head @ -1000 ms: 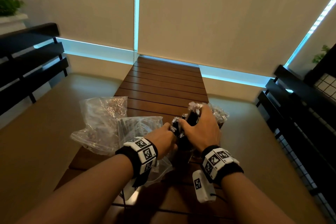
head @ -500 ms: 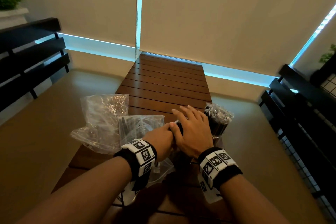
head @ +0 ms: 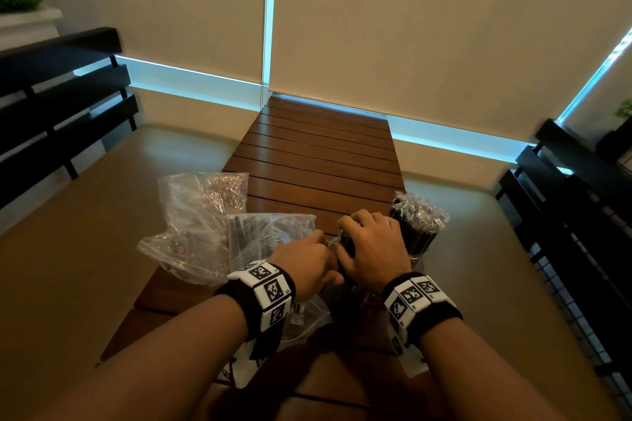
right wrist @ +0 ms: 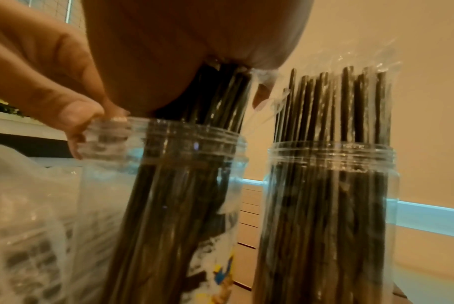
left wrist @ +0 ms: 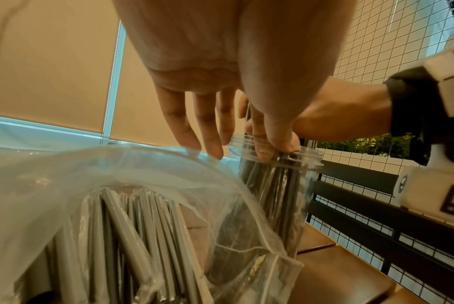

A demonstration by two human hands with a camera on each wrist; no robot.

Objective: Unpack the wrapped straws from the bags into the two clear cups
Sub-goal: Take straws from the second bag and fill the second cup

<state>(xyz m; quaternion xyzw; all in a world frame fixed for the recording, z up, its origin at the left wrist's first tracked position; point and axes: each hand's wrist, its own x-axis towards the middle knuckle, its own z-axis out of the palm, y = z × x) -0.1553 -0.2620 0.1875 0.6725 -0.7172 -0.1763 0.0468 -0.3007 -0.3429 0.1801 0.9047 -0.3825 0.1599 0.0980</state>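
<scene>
1. Clear plastic, the near cup (right wrist: 163, 185) stands upright on the slatted table (head: 318, 154); the right hand (head: 371, 246) lies over the tops of its wrapped straws (right wrist: 184, 185), fingers curled down around them, probably seating the bunch.
2. Left hand (head: 304, 263) pinches this cup's threaded rim with thumb and fingertips (left wrist: 262, 148), likely steadying it.
3. Just right of the cup, a second cup (right wrist: 329, 216) is already packed with straws.
4. Left of the cup, an open bag (left wrist: 142, 205) holds more straws; another bag (head: 201, 208) lies beyond.
5. Beyond the cup the slats are bare; its right side is crowded, near the table edge.
</scene>
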